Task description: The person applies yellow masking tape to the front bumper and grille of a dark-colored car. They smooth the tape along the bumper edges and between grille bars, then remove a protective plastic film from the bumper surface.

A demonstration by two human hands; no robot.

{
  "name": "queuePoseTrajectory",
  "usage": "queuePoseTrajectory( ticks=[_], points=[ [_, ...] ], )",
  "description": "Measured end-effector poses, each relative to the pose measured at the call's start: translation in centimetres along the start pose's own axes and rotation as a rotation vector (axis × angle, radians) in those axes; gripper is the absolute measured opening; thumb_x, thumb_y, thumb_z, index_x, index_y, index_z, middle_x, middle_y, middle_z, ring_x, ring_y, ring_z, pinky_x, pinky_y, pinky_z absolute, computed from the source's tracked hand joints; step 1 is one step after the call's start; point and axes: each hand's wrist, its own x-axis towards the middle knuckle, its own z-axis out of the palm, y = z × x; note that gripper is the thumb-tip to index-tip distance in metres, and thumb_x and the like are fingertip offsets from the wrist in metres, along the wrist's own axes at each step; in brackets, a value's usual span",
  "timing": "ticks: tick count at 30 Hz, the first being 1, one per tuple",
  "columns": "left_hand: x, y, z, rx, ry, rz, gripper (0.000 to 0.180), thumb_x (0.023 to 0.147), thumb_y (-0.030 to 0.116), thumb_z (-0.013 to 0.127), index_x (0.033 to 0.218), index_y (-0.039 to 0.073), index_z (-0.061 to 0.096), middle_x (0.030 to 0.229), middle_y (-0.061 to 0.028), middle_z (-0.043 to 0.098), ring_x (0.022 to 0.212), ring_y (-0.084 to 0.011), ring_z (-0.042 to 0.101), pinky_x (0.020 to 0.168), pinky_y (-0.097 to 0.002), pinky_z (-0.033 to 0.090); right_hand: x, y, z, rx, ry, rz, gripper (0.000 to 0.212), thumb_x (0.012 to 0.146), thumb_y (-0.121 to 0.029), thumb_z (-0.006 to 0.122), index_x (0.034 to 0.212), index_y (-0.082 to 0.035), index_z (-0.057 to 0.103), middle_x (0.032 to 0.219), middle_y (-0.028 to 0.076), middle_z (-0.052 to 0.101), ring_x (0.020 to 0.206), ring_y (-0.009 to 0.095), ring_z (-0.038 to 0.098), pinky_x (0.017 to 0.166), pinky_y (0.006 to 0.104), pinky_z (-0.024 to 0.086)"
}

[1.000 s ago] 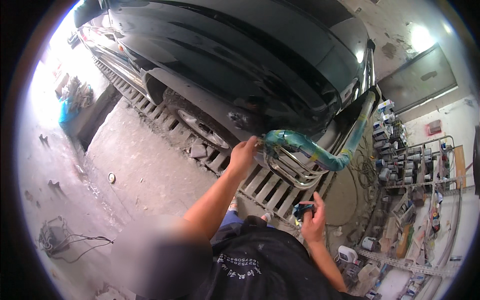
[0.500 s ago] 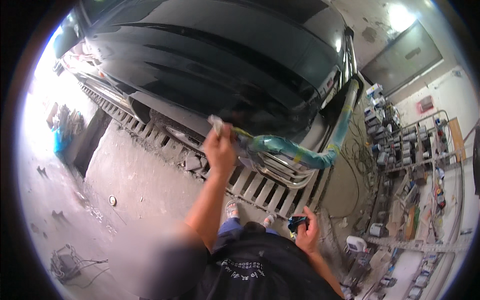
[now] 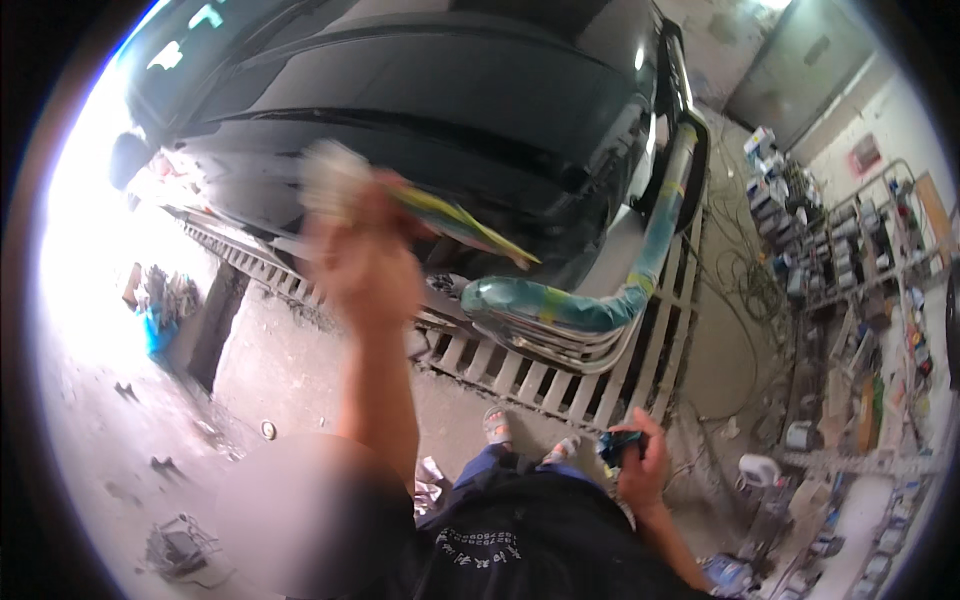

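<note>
1. The left hand (image 3: 365, 265), blurred, was closed on a yellow-green strip (image 3: 468, 223), which crossed in front of the car (image 3: 430, 60).
2. The right hand (image 3: 646, 462) held a dark wad (image 3: 620, 447), right of the feet (image 3: 497, 427).
3. A green-wrapped bar (image 3: 600, 309) curved before the car, above the grate (image 3: 468, 352).
4. The left forearm (image 3: 380, 390) hid some grate; cans (image 3: 845, 245) stood far right.

Vehicle (image 3: 450, 85): black, with pale reflections. Bumper tube (image 3: 560, 303): teal-green covering, banded yellow. Strip (image 3: 475, 228) before the vehicle: yellow and green, blurred. Wad (image 3: 617, 447), near right: dark, teal-tinged. Floor grating (image 3: 485, 358): grey slats, dark gaps. Shirt (image 3: 530, 530), near: black, white print. Bag (image 3: 157, 333), left: bright blue.
</note>
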Motion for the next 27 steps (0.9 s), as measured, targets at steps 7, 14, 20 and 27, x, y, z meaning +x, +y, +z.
queuePoseTrajectory(
  ticks=[7,14,20,27],
  points=[
    [-3.4,3.9,6.2,0.679,-0.503,-0.295,0.014,0.086,0.014,0.064,0.091,0.002,0.066,0.074,-0.0024,0.063,0.066,-0.0096,0.057,0.059,-0.0235,0.046,4.2,-4.0,-3.7,0.405,0.013,-0.292,0.047,0.088,-0.010,0.052,0.130,0.002,0.036,0.100,0.013,0.059,0.082,0.015,0.058,0.076,0.0272,0.048],
    [-19.4,-2.7,7.4,0.338,-0.346,-0.842,0.019,0.089,0.018,0.061,0.097,0.000,0.063,0.082,0.0004,0.059,0.076,-0.0057,0.049,0.067,-0.0232,0.043,6.1,-4.1,-2.4,-0.004,-0.107,-0.305,0.084,0.073,-0.017,0.076,0.137,0.004,0.025,0.125,0.025,0.047,0.112,0.034,0.053,0.093,0.0373,0.043],
    [-19.2,-2.4,3.7,0.543,-0.684,-0.929,0.023,0.086,0.020,0.064,0.093,-0.002,0.063,0.083,-0.0064,0.062,0.079,-0.0118,0.057,0.071,-0.0273,0.047,5.4,-1.5,-4.2,-0.116,0.021,-0.301,0.073,0.076,-0.012,0.066,0.136,0.004,0.029,0.129,0.024,0.045,0.116,0.032,0.050,0.097,0.0355,0.039],
    [-14.7,-8.5,-5.3,1.549,-0.083,-0.111,0.041,0.073,0.026,0.075,0.095,0.000,0.052,0.083,-0.0123,0.055,0.078,-0.0285,0.054,0.069,-0.0382,0.045,2.8,1.6,-6.6,-0.055,-0.055,-0.121,0.073,0.075,-0.010,0.062,0.138,0.003,0.028,0.123,0.018,0.047,0.098,0.024,0.053,0.089,0.0326,0.042]
  ],
)
